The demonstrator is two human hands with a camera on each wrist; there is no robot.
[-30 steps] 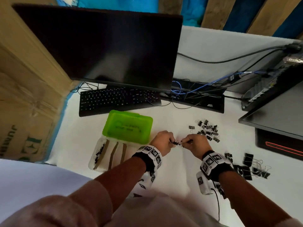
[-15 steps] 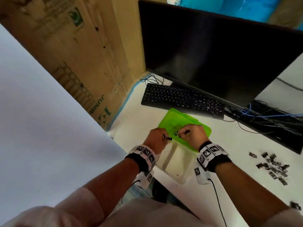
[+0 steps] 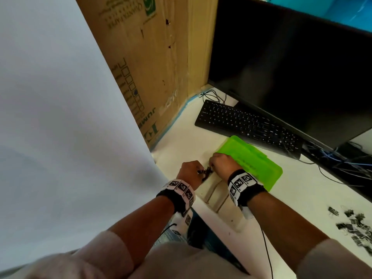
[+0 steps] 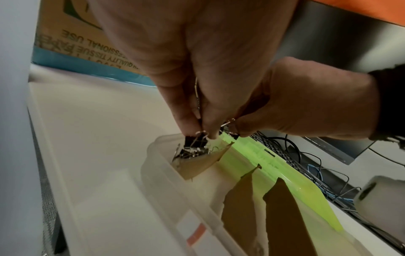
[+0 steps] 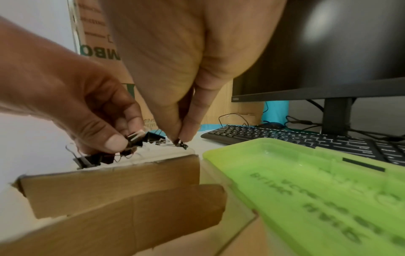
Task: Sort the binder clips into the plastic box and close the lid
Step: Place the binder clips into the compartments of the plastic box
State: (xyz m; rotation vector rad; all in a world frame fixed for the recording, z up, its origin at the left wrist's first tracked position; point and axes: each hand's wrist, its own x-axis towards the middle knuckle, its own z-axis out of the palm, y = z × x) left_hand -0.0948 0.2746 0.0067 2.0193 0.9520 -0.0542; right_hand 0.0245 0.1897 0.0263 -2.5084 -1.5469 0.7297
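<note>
I see both hands bunched together over the far left end of the plastic box point(image 3: 225, 206), which sits on the white table point(image 3: 181, 146) with its green lid point(image 3: 251, 158) swung open and lying flat on the far side. My left hand point(image 3: 190, 172) pinches a black binder clip point(image 4: 196, 141) between thumb and fingertips, just above the leftmost compartment. My right hand point(image 3: 222, 164) has its thumb and forefinger pressed together on a second small clip point(image 5: 181, 143), right beside the left hand's clip; the two clips look close enough to touch, though I cannot tell whether they do.

Under the left hand, a small heap of clips in the box point(image 4: 190, 153) already lies in that leftmost compartment. Brown cardboard dividers point(image 5: 114, 183) split the box into sections, and I cannot tell what the other sections contain.

A loose pile of clips point(image 3: 354, 226) lies on the table well off to the right. A black keyboard point(image 3: 247, 125) sits beyond the lid, a dark monitor point(image 3: 291, 77) stands behind it, and a cardboard carton point(image 3: 153, 67) stands against the left.
</note>
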